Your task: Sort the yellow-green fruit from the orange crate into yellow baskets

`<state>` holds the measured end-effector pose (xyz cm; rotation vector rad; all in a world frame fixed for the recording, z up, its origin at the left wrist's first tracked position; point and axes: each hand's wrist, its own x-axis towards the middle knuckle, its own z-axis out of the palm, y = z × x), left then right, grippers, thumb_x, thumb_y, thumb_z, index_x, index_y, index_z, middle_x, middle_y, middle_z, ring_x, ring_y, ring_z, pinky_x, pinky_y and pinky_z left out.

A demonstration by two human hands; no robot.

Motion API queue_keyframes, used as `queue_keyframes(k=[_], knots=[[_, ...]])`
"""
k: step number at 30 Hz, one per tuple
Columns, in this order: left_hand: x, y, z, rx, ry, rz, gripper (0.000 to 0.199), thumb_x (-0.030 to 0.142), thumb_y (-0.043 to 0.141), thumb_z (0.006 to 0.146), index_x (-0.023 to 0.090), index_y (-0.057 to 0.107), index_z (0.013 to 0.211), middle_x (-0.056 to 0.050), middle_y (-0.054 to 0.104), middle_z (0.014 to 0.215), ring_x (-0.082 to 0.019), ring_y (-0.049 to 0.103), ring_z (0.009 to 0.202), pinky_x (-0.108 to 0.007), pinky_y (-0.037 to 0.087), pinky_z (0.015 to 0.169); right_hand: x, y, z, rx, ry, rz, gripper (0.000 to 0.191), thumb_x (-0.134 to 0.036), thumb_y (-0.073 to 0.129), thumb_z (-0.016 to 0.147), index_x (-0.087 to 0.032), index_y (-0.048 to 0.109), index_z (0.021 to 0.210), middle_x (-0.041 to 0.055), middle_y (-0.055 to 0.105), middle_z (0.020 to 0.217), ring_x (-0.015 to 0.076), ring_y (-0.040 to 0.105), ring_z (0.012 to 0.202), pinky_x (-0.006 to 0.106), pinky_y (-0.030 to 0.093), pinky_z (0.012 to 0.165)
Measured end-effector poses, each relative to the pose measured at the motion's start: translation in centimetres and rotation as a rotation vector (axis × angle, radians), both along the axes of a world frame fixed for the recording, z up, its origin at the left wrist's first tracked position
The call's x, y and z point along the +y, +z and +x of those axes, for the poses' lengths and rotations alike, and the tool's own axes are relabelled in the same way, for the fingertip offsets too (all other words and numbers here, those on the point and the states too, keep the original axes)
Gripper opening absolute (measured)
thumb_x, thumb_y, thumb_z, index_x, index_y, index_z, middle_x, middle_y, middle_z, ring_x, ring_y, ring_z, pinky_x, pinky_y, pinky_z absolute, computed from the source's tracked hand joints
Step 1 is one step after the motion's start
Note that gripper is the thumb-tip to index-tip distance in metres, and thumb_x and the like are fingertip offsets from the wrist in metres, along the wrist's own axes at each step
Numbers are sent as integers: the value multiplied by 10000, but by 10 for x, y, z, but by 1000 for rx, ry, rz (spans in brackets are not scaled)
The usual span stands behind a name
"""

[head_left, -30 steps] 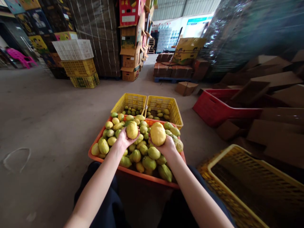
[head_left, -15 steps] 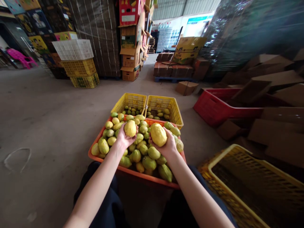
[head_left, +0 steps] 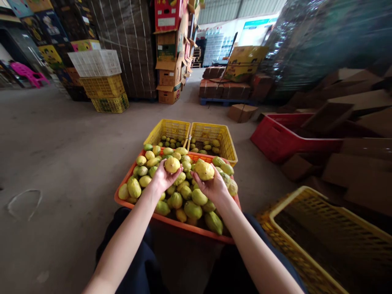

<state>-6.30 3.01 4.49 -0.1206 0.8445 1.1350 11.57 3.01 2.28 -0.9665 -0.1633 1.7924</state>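
Note:
Above the heap, my left hand (head_left: pixel 163 179) is closed from below around a yellow papaya (head_left: pixel 172 165). A second, slightly larger yellow papaya (head_left: pixel 204 171) rests in my right hand (head_left: pixel 215 187), fingers curled round its underside and side. Both fruits are held apart from each other. Beneath them an orange crate (head_left: pixel 174 222) is filled with green and yellow papayas (head_left: pixel 192 209), several partly hidden by my hands and forearms.
Two yellow crates (head_left: pixel 230 143) with some fruit at the bottom adjoin the orange crate's far side. Close on my right stands another yellow crate (head_left: pixel 301 241). Farther right are a red crate (head_left: pixel 269 139) and loose cardboard (head_left: pixel 361 163). Stacked crates (head_left: pixel 104 86) stand back left.
Both papayas have been turned in my hands. The right one now lies more sideways and looks shorter; the left one has tilted and shifted slightly right.

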Motion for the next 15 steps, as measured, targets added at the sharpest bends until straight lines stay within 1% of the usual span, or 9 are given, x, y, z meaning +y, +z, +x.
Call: queue_keyframes(k=[5, 7, 10, 12, 15], knots=[[-3, 1, 3, -37, 9, 21, 468, 417, 419, 1085, 144, 576, 1431, -144, 720, 1068, -175, 687, 726, -222, 601, 531, 2, -2, 3, 68, -21, -61, 181, -365, 660, 896, -265, 651, 1047, 24, 760, 718, 197, 737, 584, 277, 666, 522], [-4, 2, 3, -30, 17, 25, 445, 413, 423, 1082, 151, 597, 1397, -139, 716, 1056, -178, 685, 736, -221, 603, 541, 3, -5, 5, 77, -20, -53, 212, -383, 695, 871, -274, 649, 1047, 28, 758, 719, 203, 737, 585, 282, 672, 527], [-6, 3, 4, -7, 13, 34, 416, 413, 420, 1087, 140, 624, 1327, -129, 699, 989, -180, 671, 765, -217, 602, 558, 6, -10, 7, 69, 20, -11, 220, -397, 713, 855, -278, 646, 1028, 37, 771, 764, 208, 759, 633, 283, 679, 549], [-6, 3, 4, 12, 6, 36, 390, 414, 427, 1091, 147, 636, 1284, -120, 689, 948, -181, 652, 784, -216, 596, 554, 6, -11, 8, 75, 36, -12, 208, -410, 684, 881, -272, 644, 1031, 47, 772, 790, 209, 768, 659, 277, 677, 545], [-5, 4, 5, 22, 5, 29, 370, 420, 433, 1094, 159, 646, 1249, -117, 688, 946, -180, 639, 804, -217, 594, 557, 6, -8, 9, 110, -14, -72, 196, -407, 615, 939, -262, 641, 1067, 45, 755, 782, 207, 761, 646, 273, 668, 511]])
